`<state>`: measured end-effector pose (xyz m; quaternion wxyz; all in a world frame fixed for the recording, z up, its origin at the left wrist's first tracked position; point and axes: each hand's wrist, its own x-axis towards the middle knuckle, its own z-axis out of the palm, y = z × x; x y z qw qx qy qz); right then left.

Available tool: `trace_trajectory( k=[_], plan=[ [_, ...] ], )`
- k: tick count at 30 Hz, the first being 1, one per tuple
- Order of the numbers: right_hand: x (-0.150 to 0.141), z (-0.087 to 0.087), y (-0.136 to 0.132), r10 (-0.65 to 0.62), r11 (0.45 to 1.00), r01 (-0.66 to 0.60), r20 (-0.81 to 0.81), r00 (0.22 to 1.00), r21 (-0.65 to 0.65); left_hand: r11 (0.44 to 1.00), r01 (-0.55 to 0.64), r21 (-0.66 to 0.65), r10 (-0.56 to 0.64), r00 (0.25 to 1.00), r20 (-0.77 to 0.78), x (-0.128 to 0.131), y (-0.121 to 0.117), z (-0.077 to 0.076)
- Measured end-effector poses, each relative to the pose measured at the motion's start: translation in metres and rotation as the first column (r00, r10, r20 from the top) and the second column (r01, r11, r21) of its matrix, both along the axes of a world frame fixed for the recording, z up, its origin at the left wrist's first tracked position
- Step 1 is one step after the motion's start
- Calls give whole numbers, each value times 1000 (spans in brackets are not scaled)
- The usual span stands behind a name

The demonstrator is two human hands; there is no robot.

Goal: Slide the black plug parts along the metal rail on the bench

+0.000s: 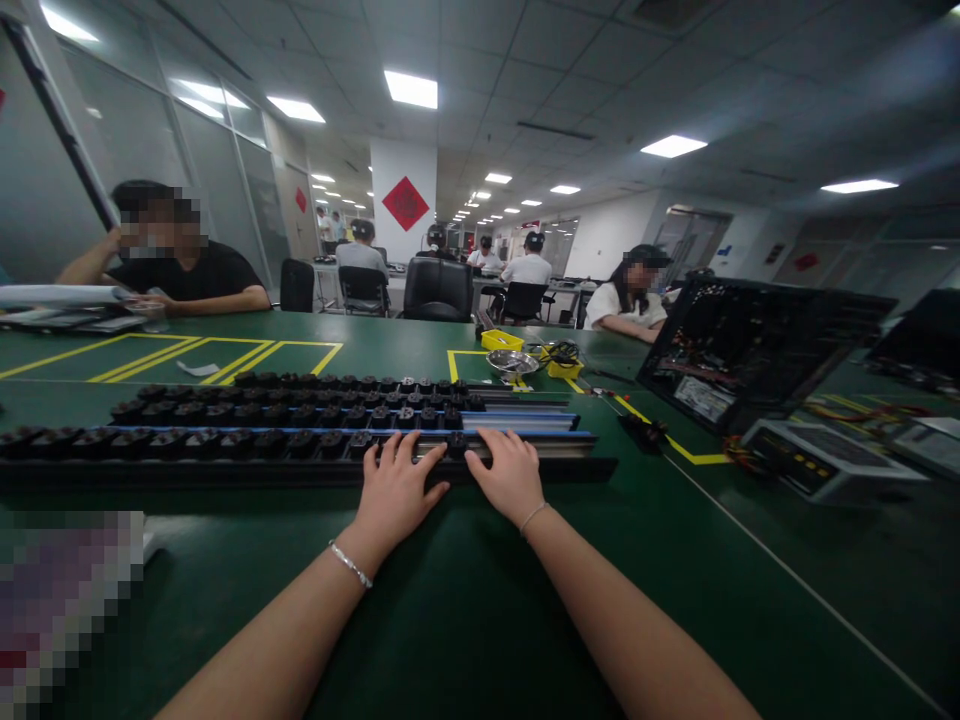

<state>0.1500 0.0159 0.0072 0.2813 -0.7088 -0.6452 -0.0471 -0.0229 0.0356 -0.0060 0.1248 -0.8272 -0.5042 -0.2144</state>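
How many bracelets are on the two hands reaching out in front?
2. A thicker silver bracelet is around the wrist of the left hand, and a thin bracelet is around the wrist of the right hand.

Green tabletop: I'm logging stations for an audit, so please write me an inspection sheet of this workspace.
Surface: green tabletop, yellow tape lines.
Job's things: long black-and-silver rails with rows of small black parts.
Clutter: round metal dish, yellow plastic trays, open black computer case, grey metal power supply; blurred item lower left, unidentifiable.
Hands: left hand and right hand bare, fingers at the nearest rows; grip cannot be told.
Cables: black cable bundle at one tray, coloured wires beside the power supply.
Surroundings: person in black top at left, person in white top at right, others seated beyond; ceiling lights on.
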Motion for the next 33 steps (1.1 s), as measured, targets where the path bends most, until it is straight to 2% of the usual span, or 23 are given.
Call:
trace_trajectory(
  k=[3,8,25,33],
  plan=[
    [-18,3,6,-12,1000,11,-71,997,-11,1000,0,10,0,1000,-2,0,0,-1],
    [-33,0,10,-56,996,64,-113,992,69,1000,11,3,-11,1000,9,-1,-1,-2],
    [-21,3,8,0,994,10,-91,996,107,1000,21,19,-21,1000,4,-2,0,-3],
    [-18,5,8,-17,995,25,-79,997,100,1000,16,21,-16,1000,8,-1,1,-4]
  ],
)
